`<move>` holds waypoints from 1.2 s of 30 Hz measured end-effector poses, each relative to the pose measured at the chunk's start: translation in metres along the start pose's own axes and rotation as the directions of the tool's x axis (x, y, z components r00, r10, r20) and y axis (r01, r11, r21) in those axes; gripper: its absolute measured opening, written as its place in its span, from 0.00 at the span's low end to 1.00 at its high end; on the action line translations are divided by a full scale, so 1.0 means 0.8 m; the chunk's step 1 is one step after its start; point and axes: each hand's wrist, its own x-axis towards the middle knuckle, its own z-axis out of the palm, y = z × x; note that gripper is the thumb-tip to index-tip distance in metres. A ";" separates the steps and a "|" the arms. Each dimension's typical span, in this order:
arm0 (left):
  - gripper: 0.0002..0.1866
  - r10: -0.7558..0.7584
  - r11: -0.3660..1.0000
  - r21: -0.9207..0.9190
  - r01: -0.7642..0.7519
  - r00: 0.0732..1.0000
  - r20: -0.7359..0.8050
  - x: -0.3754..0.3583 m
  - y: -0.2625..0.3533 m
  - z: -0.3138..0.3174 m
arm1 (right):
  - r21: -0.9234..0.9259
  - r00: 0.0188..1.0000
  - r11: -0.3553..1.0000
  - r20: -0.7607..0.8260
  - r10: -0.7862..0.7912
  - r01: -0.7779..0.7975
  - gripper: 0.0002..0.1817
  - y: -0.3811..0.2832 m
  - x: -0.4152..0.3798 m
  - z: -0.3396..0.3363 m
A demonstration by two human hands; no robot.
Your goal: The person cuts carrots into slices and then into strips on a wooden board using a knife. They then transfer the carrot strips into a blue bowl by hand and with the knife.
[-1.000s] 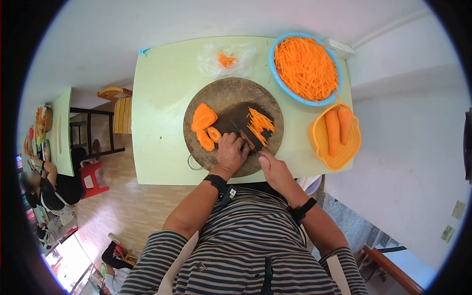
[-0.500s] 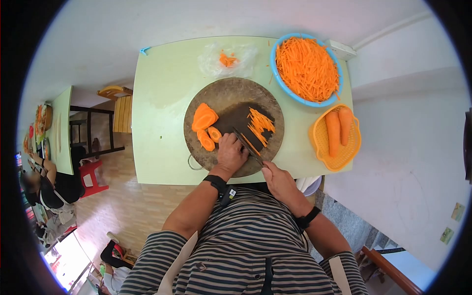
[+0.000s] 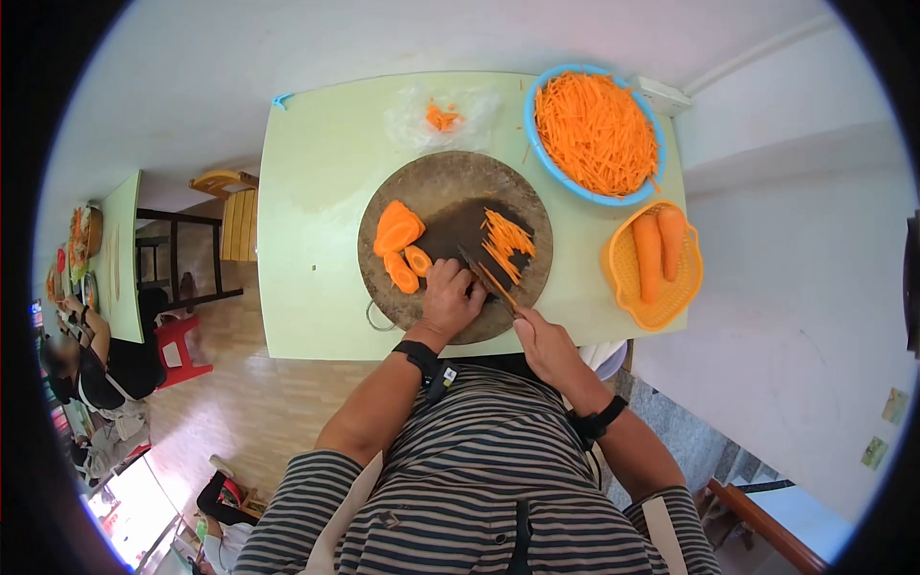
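Note:
My right hand [image 3: 548,347] grips a knife [image 3: 490,277] by its handle, the blade slanting up and left over the round chopping board [image 3: 422,182]. Orange carrot shows along the blade. Left of the knife, my left hand [image 3: 452,301] presses down on the board with curled fingers; what lies under them is hidden. Just beyond that hand are cut carrot slices [image 3: 401,273] and a larger stack of carrot pieces [image 3: 397,228]. A small heap of carrot strips [image 3: 506,247] lies on the board's right side.
A blue basin [image 3: 543,171] piled with shredded carrot [image 3: 599,134] stands at the table's back right. Nearer is a yellow basket [image 3: 621,264] with two whole carrots [image 3: 659,254]. A clear plastic bag [image 3: 407,120] with carrot scraps lies behind the board. Other people sit at far left.
The knife and my right hand have shifted slightly up and right, and the blade is a little farther from my left fingers. My left hand stays nearly in place.

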 end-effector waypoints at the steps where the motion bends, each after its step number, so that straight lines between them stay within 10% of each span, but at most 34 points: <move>1: 0.07 -0.002 1.000 -0.001 0.002 1.000 0.001 -0.002 -0.001 0.000 | -0.013 1.000 1.000 0.001 -0.005 0.005 0.22 0.003 -0.004 0.003; 36: 0.10 0.116 0.992 0.036 -0.121 0.985 0.131 0.003 0.003 -0.011 | 0.105 0.984 0.980 0.064 0.165 -0.171 0.26 0.012 0.053 -0.049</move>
